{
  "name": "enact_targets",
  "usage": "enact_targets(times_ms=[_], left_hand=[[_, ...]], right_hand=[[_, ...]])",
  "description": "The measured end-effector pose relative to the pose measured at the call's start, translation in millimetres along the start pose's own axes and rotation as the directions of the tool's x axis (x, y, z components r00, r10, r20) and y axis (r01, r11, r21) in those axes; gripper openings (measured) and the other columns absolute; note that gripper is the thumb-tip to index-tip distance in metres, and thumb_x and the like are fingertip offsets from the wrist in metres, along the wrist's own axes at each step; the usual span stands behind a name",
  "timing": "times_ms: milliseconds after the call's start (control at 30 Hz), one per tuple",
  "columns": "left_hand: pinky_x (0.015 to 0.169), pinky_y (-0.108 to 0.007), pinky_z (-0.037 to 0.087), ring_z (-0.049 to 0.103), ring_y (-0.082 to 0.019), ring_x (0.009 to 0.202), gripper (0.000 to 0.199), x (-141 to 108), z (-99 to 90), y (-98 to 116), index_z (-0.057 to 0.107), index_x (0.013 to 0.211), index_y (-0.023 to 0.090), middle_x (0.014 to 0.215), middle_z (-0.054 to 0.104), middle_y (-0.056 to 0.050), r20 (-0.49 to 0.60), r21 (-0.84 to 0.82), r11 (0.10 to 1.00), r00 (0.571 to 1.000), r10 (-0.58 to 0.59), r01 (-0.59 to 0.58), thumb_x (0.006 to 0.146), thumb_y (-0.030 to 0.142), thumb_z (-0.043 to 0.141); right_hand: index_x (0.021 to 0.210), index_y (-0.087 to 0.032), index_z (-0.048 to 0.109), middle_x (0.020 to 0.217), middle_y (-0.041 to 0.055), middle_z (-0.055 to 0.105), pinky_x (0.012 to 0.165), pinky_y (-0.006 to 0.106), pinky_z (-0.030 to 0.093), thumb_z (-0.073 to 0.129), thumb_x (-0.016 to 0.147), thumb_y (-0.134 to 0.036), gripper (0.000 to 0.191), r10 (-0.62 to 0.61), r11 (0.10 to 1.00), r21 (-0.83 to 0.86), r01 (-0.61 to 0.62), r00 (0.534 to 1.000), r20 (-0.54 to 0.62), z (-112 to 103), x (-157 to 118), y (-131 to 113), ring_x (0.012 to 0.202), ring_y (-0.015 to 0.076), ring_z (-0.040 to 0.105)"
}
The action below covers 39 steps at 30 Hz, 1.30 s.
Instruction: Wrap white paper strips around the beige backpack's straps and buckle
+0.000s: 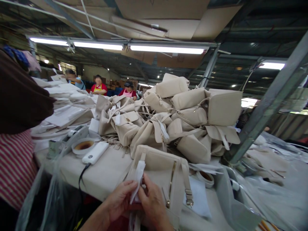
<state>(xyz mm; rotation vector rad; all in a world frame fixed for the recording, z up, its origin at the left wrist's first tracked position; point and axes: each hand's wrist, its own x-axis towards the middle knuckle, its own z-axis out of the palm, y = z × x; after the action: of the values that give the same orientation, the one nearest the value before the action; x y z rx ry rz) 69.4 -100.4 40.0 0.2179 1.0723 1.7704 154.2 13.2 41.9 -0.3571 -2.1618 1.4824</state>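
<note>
Left hand and right hand are pinching the white strip, its long axis pointing just past 12 o'clock; the beige bag is lying toward 1 o'clock, nearer the right hand.

And there's the front bag, partly hidden by the right hand; far left of it, striped clothing cut off by the frame.

The bag is beige, the strip white
</note>
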Motion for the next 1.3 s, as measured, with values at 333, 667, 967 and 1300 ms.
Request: enact_targets(times_ms=[333, 667, 967, 1300], left_hand=[[0.056, -0.028, 0.058, 0.068, -0.018, 0.069, 0.051, 2, -0.6, 3, 0.064, 0.105, 0.014, 0.08, 0.071, -0.006, 0.023, 0.094, 0.995, 0.999, -0.025, 0.023, 0.067, 0.045, 0.081], [0.065, -0.034, 0.058, 0.066, -0.018, 0.07, 0.049, 1, 1.9, 3, 0.066, 0.098, 0.014, 0.085, 0.073, -0.008, 0.013, 0.064, 0.998, 1.0, -0.024, 0.023, 0.062, 0.041, 0.084], [0.052, -0.02, 0.046, 0.06, -0.013, 0.059, 0.045, 3, 5.3, -5, 0.066, 0.083, 0.014, 0.066, 0.067, 0.0, -0.087, 0.09, 0.993, 0.993, 0.085, -0.077, 0.057, 0.046, 0.085], [0.04, -0.018, 0.039, 0.05, -0.008, 0.041, 0.055, 7, 11.4, -11, 0.056, 0.086, 0.018, 0.055, 0.061, 0.004, -0.161, 0.271, 0.952, 0.969, 0.19, -0.142, 0.057, 0.06, 0.078]], right_hand=[[0.108, -0.021, 0.068, 0.097, 0.0047, 0.077, 0.076, 0.032, 0.055, 0.055, 0.076, -0.018, 0.035, 0.036, 0.983, 0.172, -0.06, 0.99, 0.14, -4, 9, 3, 0.086, 0.0225, 0.071], [0.119, -0.025, 0.064, 0.1, 0.0032, 0.077, 0.077, 0.029, 0.052, 0.057, 0.08, -0.021, 0.04, 0.016, 0.934, -0.357, -0.02, 1.0, -0.012, -2, -3, -12, 0.091, 0.0234, 0.073], [0.125, -0.012, 0.058, 0.087, 0.015, 0.074, 0.067, 0.035, 0.047, 0.051, 0.081, -0.018, 0.045, -0.075, 0.674, -0.739, -0.015, 0.993, -0.088, 19, -20, -9, 0.078, 0.0298, 0.069], [0.092, -0.015, 0.068, 0.071, 0.0007, 0.068, 0.06, 0.024, 0.043, 0.056, 0.081, -0.04, 0.03, 0.134, 0.942, 0.286, -0.178, 0.977, 0.167, -16, 19, -18, 0.066, 0.015, 0.06]])
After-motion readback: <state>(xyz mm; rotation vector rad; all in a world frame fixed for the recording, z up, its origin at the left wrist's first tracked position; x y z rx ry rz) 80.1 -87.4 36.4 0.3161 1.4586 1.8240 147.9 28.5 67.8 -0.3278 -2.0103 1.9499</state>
